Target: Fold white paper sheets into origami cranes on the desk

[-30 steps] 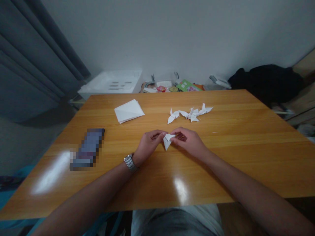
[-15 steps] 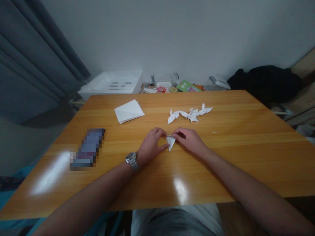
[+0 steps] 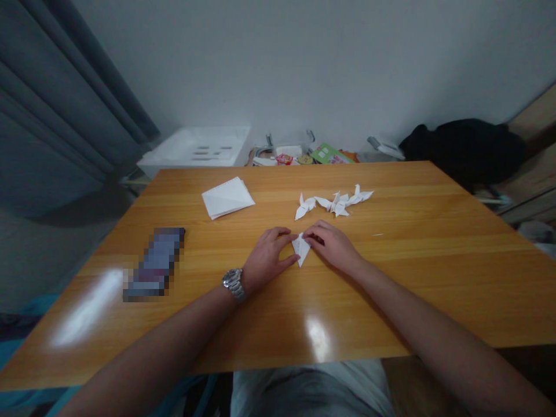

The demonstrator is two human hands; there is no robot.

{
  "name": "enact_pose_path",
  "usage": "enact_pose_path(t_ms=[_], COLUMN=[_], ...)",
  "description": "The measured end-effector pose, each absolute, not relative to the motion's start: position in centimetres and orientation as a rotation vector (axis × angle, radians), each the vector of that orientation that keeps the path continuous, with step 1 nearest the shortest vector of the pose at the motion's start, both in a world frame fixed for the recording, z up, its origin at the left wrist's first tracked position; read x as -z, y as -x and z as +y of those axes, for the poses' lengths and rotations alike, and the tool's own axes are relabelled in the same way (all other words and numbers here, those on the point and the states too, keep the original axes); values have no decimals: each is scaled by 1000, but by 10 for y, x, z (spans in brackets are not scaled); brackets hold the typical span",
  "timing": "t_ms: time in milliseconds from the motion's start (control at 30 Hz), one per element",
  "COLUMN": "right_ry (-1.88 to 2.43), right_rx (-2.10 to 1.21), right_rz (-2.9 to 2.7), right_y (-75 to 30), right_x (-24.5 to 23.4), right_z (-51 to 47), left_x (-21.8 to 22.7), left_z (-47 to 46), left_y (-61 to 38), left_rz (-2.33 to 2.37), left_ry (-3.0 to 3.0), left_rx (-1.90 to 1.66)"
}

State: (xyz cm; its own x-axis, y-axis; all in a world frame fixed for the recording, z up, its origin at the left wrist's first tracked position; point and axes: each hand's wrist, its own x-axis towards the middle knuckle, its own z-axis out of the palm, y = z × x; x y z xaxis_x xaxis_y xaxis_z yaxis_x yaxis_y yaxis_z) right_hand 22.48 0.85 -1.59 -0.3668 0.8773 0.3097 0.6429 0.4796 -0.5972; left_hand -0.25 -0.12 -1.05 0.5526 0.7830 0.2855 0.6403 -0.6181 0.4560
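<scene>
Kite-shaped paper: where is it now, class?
Head view, just right of centre: the paper is between the left hand and right hand, below the paper birds.

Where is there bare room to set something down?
The widest bare patch of table lies between the right forearm, the thin white sliver and the table's right edge. Another lies between the blurred dark device, the white sheets and the left hand. It is crowded around the small folded paper, between that hand and the right hand, with paper birds beyond.

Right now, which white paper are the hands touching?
The small pointed paper, between the left hand and right hand; the larger folded sheets and the paper birds lie farther back, untouched.
</scene>
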Motion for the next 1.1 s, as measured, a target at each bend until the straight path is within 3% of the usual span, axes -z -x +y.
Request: enact_pose_path(t_ms=[367,1100], right_ry=[1214,1098], right_rx=[-582,-774], right_rz=[-2132,-2206], right_y=[-229,-241], right_x=[12,2], right_z=[12,8], left_x=[10,4], left_z=[3,-5], left_y=[3,7], left_rz=[1161,1277], left_ry=[-2325,-2579], left_rx=[-840,-605])
